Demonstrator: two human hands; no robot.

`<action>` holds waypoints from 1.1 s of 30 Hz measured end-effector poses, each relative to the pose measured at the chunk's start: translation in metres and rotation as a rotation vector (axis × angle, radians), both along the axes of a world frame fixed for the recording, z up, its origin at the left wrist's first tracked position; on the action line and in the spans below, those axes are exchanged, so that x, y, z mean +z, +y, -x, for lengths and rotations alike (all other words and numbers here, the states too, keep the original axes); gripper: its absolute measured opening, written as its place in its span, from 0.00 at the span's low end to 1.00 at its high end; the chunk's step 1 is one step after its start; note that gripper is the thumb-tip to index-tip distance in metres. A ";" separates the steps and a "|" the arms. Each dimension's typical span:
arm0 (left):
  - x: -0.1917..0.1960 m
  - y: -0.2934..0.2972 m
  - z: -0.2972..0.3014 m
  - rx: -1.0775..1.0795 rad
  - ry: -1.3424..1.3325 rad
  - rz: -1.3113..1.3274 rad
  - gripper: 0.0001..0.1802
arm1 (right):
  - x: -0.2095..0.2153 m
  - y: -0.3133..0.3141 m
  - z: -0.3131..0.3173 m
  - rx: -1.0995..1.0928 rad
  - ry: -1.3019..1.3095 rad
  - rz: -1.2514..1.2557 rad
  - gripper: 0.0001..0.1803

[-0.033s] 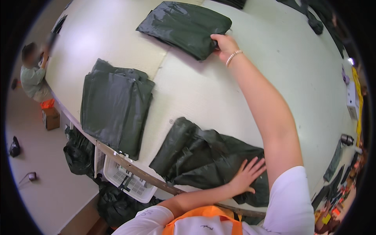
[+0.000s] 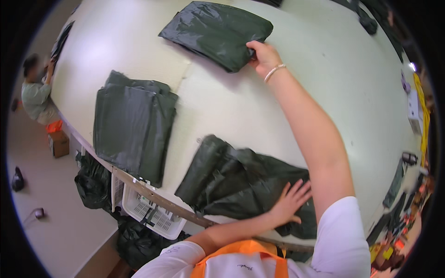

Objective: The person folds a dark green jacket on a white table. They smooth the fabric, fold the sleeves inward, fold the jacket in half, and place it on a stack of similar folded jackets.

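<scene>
My right hand (image 2: pixel 265 59), with a beaded bracelet at the wrist, grips the near right corner of a folded dark green shiny fabric bundle (image 2: pixel 215 32) at the far side of the table. Thumb and fingers close round its edge. Nearer to me, my left hand (image 2: pixel 291 204) lies flat with fingers spread on a crumpled dark green fabric piece (image 2: pixel 236 178) by the table's front edge. A flat folded stack of the same dark green fabric (image 2: pixel 132 125) rests to the left, close to the table's edge.
The pale table (image 2: pixel 232 111) curves along its left edge. Under that edge are a white plastic basket (image 2: pixel 174 229) and black bags (image 2: pixel 92 183). At the far left a person (image 2: pixel 36 95) works near a cardboard box (image 2: pixel 59 142). A white box (image 2: pixel 415 111) stands at the right.
Everything in view has shifted slightly to the left. Both hands keep their places on the fabric.
</scene>
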State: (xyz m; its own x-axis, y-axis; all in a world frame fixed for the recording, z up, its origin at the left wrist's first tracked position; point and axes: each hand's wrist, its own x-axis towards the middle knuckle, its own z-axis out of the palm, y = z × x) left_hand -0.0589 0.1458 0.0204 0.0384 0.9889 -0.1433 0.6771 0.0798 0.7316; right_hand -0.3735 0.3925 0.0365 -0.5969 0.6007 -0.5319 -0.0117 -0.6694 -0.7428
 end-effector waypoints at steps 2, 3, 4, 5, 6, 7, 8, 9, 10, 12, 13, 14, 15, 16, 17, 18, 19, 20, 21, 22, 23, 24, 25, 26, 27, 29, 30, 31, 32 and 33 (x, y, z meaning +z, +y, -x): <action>0.001 0.002 -0.003 -0.054 0.129 0.022 0.65 | 0.017 -0.020 -0.060 -0.134 0.055 0.179 0.12; 0.000 0.003 -0.002 -0.048 0.129 0.020 0.64 | 0.020 -0.033 -0.100 -0.206 0.074 0.268 0.11; -0.001 0.005 0.001 -0.036 0.131 0.014 0.63 | 0.025 -0.049 -0.145 -0.243 0.071 0.288 0.10; 0.001 0.006 0.002 -0.013 0.112 -0.006 0.60 | 0.031 -0.068 -0.191 -0.282 0.077 0.304 0.10; 0.003 0.007 0.002 0.017 0.103 -0.032 0.57 | 0.024 -0.081 -0.251 -0.300 -0.012 0.270 0.06; -0.001 0.004 -0.002 0.059 0.096 -0.080 0.52 | 0.036 -0.096 -0.308 -0.245 -0.034 0.307 0.07; -0.009 0.002 -0.011 0.107 0.097 -0.126 0.47 | 0.041 -0.110 -0.369 -0.239 0.073 0.327 0.13; -0.026 0.008 -0.021 -0.005 0.271 -0.143 0.35 | 0.049 -0.124 -0.420 -0.285 0.022 0.233 0.20; -0.040 -0.002 -0.027 0.104 0.203 -0.311 0.28 | 0.067 -0.130 -0.466 -0.258 -0.040 0.190 0.28; -0.039 -0.009 -0.027 0.077 0.187 -0.169 0.31 | 0.069 -0.129 -0.547 -0.372 -0.151 0.258 0.28; -0.042 -0.010 -0.028 0.083 0.049 -0.140 0.30 | 0.068 -0.123 -0.578 -0.340 -0.180 0.253 0.28; -0.049 -0.010 -0.027 0.101 -0.083 -0.114 0.30 | 0.065 -0.115 -0.602 -0.297 -0.205 0.244 0.27; -0.051 -0.008 -0.024 0.116 -0.217 -0.094 0.29 | 0.054 -0.107 -0.625 -0.251 -0.256 0.201 0.27; -0.046 -0.007 -0.019 0.094 -0.102 -0.185 0.29 | 0.036 -0.102 -0.647 -0.203 -0.307 0.160 0.27; -0.034 -0.007 -0.011 0.071 0.015 -0.270 0.29 | 0.026 -0.101 -0.659 -0.152 -0.357 0.122 0.27; -0.015 -0.010 -0.001 0.053 0.139 -0.353 0.29 | 0.027 -0.100 -0.658 -0.137 -0.343 0.091 0.27; 0.025 -0.011 0.009 0.182 0.039 -0.332 0.29 | 0.028 -0.102 -0.655 -0.133 -0.333 0.063 0.27; 0.041 -0.016 0.021 0.243 0.140 -0.309 0.30 | 0.030 -0.105 -0.654 -0.134 -0.329 0.043 0.27; 0.058 -0.022 0.032 0.307 0.239 -0.286 0.31 | 0.032 -0.106 -0.653 -0.110 -0.309 0.012 0.27; 0.055 -0.029 0.054 0.297 0.546 -0.263 0.33 | 0.032 -0.104 -0.649 -0.090 -0.288 -0.017 0.27; 0.048 -0.038 0.074 0.374 0.641 -0.237 0.30 | 0.033 -0.105 -0.644 -0.075 -0.274 -0.044 0.27; 0.039 -0.048 0.091 0.468 0.737 -0.239 0.29 | 0.034 -0.106 -0.634 -0.046 -0.300 -0.073 0.27; 0.028 -0.056 0.108 0.500 0.783 -0.214 0.29 | 0.034 -0.106 -0.623 -0.015 -0.329 -0.103 0.27; 0.016 -0.061 0.122 0.538 0.829 -0.192 0.29 | 0.037 -0.105 -0.612 0.019 -0.355 -0.140 0.27; -0.008 -0.069 0.132 0.560 0.800 -0.162 0.31 | 0.042 -0.101 -0.600 0.090 -0.473 -0.209 0.29; -0.027 -0.072 0.138 0.596 0.718 -0.141 0.35 | 0.053 -0.102 -0.584 0.226 -0.721 -0.342 0.32; -0.019 -0.069 0.139 0.627 0.654 -0.114 0.35 | 0.059 -0.107 -0.579 0.212 -0.879 -0.589 0.34; -0.018 -0.074 0.149 0.610 0.516 -0.155 0.33 | 0.064 -0.115 -0.574 0.203 -1.017 -0.846 0.36; -0.018 -0.080 0.162 0.596 0.382 -0.199 0.31 | 0.068 -0.122 -0.570 0.188 -1.139 -1.113 0.38; -0.019 -0.085 0.173 0.605 0.105 -0.302 0.25 | 0.059 -0.119 -0.573 0.230 -0.990 -1.334 0.40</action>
State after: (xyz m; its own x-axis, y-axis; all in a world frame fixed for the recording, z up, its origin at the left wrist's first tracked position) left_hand -0.2319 0.0607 0.0018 -0.5330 0.8290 0.1695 0.6459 0.2692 0.7144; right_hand 0.1992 0.2732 0.0958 -0.5002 0.8648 0.0446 0.7785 0.4717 -0.4140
